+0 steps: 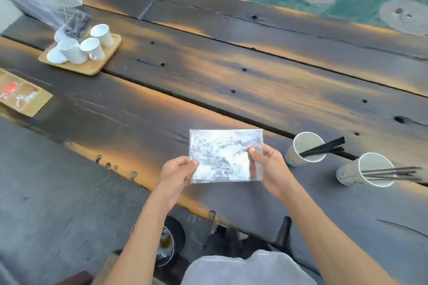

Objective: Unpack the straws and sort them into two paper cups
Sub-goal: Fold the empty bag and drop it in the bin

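Straws (324,149) already lean in both paper cups (305,149); my left hand (177,172) and right hand (269,164) pinch the empty-looking plastic bag (225,155) flat by its sides, probably to fold it.

I hold the plastic wrapper (225,156) above the table's (254,81) near edge, left hand (177,173) at its left side, right hand (269,169) at its right. Right of it stand two paper cups (303,149) (367,170), straws (324,148) (393,173) inside each. Far left, a tray (102,62) carries cups (92,47).
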Motion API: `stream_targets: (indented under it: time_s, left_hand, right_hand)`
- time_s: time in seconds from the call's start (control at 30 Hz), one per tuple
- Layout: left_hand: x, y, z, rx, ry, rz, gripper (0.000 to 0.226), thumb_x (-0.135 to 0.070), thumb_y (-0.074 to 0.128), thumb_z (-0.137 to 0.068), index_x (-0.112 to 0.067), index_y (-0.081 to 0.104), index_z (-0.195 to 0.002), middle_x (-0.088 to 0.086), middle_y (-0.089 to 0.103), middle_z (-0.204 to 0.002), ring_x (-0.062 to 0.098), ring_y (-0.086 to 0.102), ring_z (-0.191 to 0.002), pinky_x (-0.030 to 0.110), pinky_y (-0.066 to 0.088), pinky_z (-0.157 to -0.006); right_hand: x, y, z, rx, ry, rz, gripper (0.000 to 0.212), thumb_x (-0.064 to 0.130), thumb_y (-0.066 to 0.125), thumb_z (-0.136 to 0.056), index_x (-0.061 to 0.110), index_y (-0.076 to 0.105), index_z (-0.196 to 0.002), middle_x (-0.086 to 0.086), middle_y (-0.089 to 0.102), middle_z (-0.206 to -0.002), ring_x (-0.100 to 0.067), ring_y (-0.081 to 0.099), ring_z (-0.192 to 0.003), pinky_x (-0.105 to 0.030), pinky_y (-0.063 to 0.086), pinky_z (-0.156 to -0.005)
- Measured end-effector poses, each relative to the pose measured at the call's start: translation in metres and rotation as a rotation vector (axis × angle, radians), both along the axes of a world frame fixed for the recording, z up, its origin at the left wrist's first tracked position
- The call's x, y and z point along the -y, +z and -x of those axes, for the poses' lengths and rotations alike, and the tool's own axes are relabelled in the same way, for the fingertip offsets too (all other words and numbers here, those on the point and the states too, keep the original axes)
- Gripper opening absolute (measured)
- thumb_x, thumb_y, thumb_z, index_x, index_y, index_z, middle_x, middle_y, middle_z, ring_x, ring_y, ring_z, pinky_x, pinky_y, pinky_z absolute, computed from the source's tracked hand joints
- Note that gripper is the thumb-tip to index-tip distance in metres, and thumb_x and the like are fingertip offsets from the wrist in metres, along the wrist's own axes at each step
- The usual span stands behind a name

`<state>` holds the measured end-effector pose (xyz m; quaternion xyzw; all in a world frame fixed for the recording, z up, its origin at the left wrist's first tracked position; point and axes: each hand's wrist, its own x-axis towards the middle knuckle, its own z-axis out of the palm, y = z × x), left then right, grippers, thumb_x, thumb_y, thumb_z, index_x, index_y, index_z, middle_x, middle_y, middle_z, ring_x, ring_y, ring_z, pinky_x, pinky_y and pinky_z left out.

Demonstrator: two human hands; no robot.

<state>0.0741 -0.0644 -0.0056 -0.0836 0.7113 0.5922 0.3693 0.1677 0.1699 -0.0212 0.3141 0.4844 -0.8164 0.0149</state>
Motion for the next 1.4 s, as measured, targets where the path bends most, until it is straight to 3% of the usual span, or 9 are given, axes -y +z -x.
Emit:
stream_targets:
  time_s: [0.17,0.3,0.53,0.67,0.77,0.87,1.07,1.27,1.4]
  left_hand:
    - [0.033,-0.009,-0.041,-0.036,0.386,0.015,0.017,-0.022,0.069,-0.092,-0.005,0.07,-0.091,0.011,0.055,-0.082,0.019,0.049,-0.074,0.032,0.046,-0.077]
    - [0.068,-0.023,-0.078,-0.062,0.651,0.07,0.016,-0.019,0.066,-0.094,-0.003,0.068,-0.094,0.007,0.054,-0.067,0.016,0.047,-0.056,0.031,0.049,-0.058]
    - [0.145,-0.068,-0.152,0.082,1.041,-0.141,0.01,0.007,0.059,-0.092,0.004,0.064,-0.099,0.007,0.068,-0.076,0.015,0.064,-0.068,0.021,0.059,-0.068]
    - [0.171,-0.106,-0.181,0.199,1.221,-0.141,0.013,0.006,0.058,-0.093,-0.002,0.063,-0.085,0.005,0.065,-0.069,0.015,0.06,-0.065,0.018,0.056,-0.061]
    - [0.182,-0.149,-0.198,0.325,1.336,-0.177,0.009,0.001,0.059,-0.095,-0.001,0.064,-0.088,0.008,0.06,-0.071,0.016,0.055,-0.064,0.02,0.054,-0.059]
    - [0.188,-0.198,-0.207,0.468,1.483,-0.257,0.008,0.001,0.059,-0.095,0.0,0.066,-0.09,0.01,0.061,-0.072,0.017,0.056,-0.063,0.024,0.05,-0.061]
    - [0.195,-0.301,-0.213,0.667,1.683,-0.316,0.016,-0.001,0.066,-0.092,0.007,0.066,-0.105,0.012,0.063,-0.075,0.019,0.058,-0.069,0.028,0.052,-0.072]
    - [0.208,-0.39,-0.194,0.793,1.801,-0.388,0.014,0.002,0.066,-0.09,0.007,0.066,-0.103,0.012,0.066,-0.073,0.018,0.061,-0.059,0.026,0.053,-0.059]
    - [0.218,-0.442,-0.179,0.849,1.902,-0.466,0.013,0.007,0.062,-0.091,0.008,0.063,-0.105,0.017,0.066,-0.085,0.026,0.065,-0.078,0.03,0.054,-0.067]
  right_hand:
    - [0.025,-0.002,0.002,0.112,0.297,-0.033,0.022,0.022,0.056,-0.1,0.006,0.062,-0.114,-0.01,0.076,-0.112,-0.029,0.075,-0.096,-0.035,0.06,-0.075]
    - [0.066,-0.013,0.012,0.128,0.442,-0.142,0.015,0.018,0.058,-0.099,0.004,0.062,-0.101,-0.01,0.077,-0.106,-0.028,0.076,-0.084,-0.026,0.057,-0.058]
    - [0.164,-0.034,0.042,0.15,0.729,-0.257,0.021,0.014,0.055,-0.1,0.009,0.056,-0.08,0.012,0.061,-0.058,-0.009,0.058,-0.054,-0.023,0.054,-0.056]
    - [0.224,-0.069,0.05,0.232,0.851,-0.337,0.011,0.017,0.06,-0.096,0.011,0.061,-0.087,-0.012,0.065,-0.091,-0.023,0.062,-0.077,-0.026,0.056,-0.059]
    - [0.264,-0.105,0.049,0.287,0.94,-0.442,0.02,0.012,0.055,-0.097,0.013,0.058,-0.077,-0.013,0.065,-0.09,-0.02,0.062,-0.08,-0.024,0.055,-0.06]
    - [0.297,-0.151,0.052,0.33,0.987,-0.536,0.015,0.01,0.054,-0.097,0.005,0.065,-0.088,-0.018,0.072,-0.098,-0.021,0.068,-0.085,-0.026,0.057,-0.063]
    - [0.347,-0.262,0.063,0.443,1.056,-0.656,0.016,0.008,0.053,-0.098,0.014,0.067,-0.092,-0.003,0.071,-0.098,-0.016,0.069,-0.092,-0.029,0.059,-0.072]
    - [0.387,-0.36,0.085,0.496,1.114,-0.771,0.017,0.007,0.052,-0.097,0.01,0.068,-0.09,-0.015,0.072,-0.099,-0.029,0.07,-0.094,-0.048,0.06,-0.085]
    - [0.415,-0.418,0.101,0.476,1.19,-0.831,0.017,0.007,0.052,-0.095,0.01,0.067,-0.087,-0.018,0.072,-0.1,-0.034,0.069,-0.095,-0.055,0.057,-0.085]
